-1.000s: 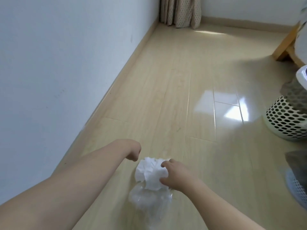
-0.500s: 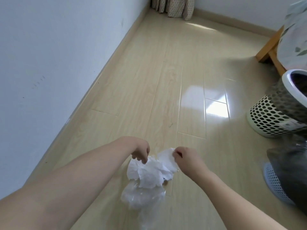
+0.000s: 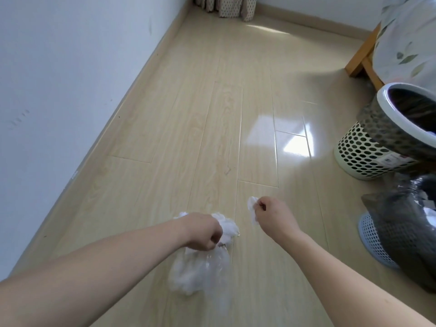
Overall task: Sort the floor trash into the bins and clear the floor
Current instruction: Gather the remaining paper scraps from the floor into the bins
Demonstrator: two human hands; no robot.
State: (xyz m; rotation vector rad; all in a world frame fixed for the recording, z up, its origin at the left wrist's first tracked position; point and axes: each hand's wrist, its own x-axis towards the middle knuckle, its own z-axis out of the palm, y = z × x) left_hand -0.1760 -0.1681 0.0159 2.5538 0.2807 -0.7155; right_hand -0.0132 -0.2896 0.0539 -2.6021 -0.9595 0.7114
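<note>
My left hand (image 3: 203,232) is closed on a wad of crumpled white tissue (image 3: 227,228), and a clear plastic bag (image 3: 203,270) hangs below that fist, just above the wooden floor (image 3: 212,138). My right hand (image 3: 271,215) pinches a small separate piece of white tissue (image 3: 252,208), held a short way to the right of the wad. A white perforated bin (image 3: 363,156) with a dark liner stands at the right. A blue perforated bin (image 3: 377,244) with a dark liner stands nearer me at the right edge.
A white wall (image 3: 70,90) with a baseboard runs along the left. Curtains (image 3: 226,5) hang at the far end. A wooden bed frame (image 3: 361,60) with leaf-print bedding is at the upper right, behind the bins.
The right hand has pulled a small piece of tissue away to the right. The left hand has closed on the remaining wad and the bag. The view has shifted, showing more of the bins.
</note>
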